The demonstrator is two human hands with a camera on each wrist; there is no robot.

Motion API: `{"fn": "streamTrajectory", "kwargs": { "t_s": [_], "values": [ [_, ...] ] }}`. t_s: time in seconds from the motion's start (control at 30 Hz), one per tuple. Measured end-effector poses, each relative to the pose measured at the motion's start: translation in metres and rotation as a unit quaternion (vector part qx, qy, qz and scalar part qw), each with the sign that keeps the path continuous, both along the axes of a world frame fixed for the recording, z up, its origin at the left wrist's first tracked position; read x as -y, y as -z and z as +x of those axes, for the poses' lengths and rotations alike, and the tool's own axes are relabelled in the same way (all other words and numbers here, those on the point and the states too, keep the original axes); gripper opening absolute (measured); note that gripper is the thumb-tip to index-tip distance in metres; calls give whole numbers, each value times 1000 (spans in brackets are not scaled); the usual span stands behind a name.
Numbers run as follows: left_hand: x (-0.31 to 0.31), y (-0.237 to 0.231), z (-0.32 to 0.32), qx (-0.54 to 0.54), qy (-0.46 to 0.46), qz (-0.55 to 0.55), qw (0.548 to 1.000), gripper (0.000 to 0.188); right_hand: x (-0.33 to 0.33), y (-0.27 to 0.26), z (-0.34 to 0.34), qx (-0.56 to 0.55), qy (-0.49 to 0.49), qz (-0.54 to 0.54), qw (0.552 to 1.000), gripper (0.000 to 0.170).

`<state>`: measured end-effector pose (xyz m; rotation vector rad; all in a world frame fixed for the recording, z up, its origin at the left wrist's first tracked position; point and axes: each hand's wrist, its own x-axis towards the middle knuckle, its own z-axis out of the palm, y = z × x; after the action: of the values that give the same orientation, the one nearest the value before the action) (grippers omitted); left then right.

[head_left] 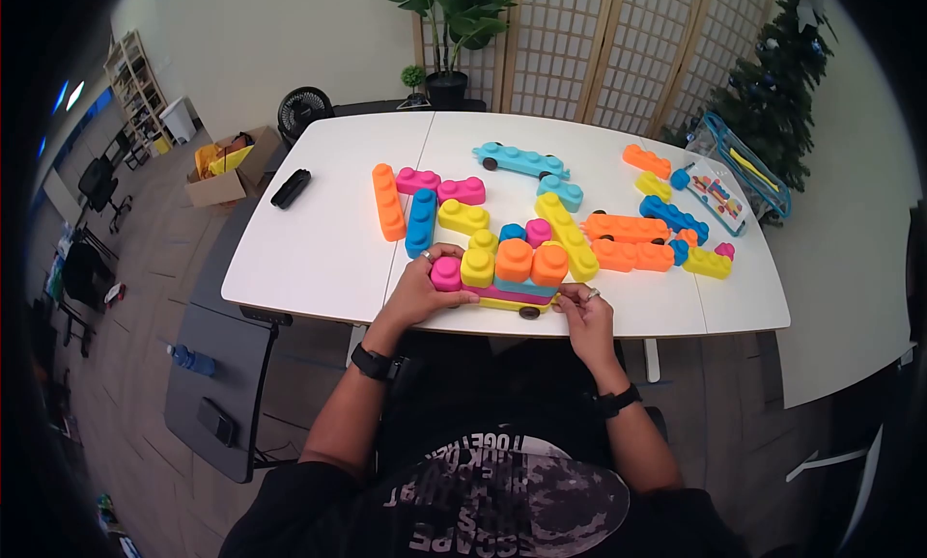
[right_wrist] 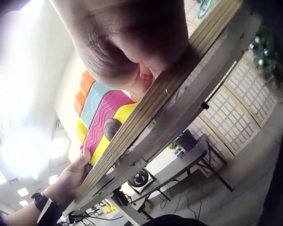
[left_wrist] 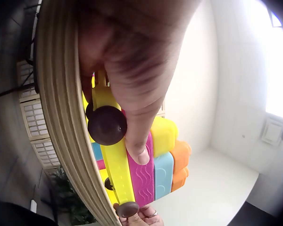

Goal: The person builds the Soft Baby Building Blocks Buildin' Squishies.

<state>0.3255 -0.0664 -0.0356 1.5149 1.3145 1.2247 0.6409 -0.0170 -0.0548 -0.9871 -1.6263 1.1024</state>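
At the near edge of the tabletop (head_left: 290, 259) stands the block vehicle (head_left: 517, 287) — the left hand (head_left: 422, 293) grips its left end, thumb along the near side, fingers behind — while the right hand (head_left: 589, 317) pinches its right end.

The white surface (head_left: 319, 244) has a layered, wood-toned edge and two seams running from far edge to near. A wheeled stack of blocks (head_left: 514, 288) stands along the near edge. Toward the middle lie a long orange block (head_left: 388, 203), a blue block (head_left: 421, 225) and a long yellow block (head_left: 568, 237). A light-blue wheeled base (head_left: 523, 161) sits near the far edge, an orange wheeled base (head_left: 626, 228) toward the right, a black object (head_left: 291, 188) by the left edge.
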Motion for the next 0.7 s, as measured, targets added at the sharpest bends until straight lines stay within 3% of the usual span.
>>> {"fn": "streamTrajectory", "kwargs": {
  "t_s": [0.27, 0.37, 0.6, 0.7],
  "values": [
    [2, -1, 2, 14, 3, 12, 1000, 69, -7, -10, 3, 39, -17, -55, 998, 7],
    [0, 3, 1, 10, 2, 17, 1000, 70, -13, -5, 6, 1, -40, -78, 996, 5],
    [4, -7, 4, 11, 2, -5, 1000, 78, -16, -5, 10, 14, -50, -78, 996, 16],
    [6, -5, 5, -35, -12, 62, 997, 83, -14, -7, 8, 10, -46, -72, 996, 20]
  ]
}}
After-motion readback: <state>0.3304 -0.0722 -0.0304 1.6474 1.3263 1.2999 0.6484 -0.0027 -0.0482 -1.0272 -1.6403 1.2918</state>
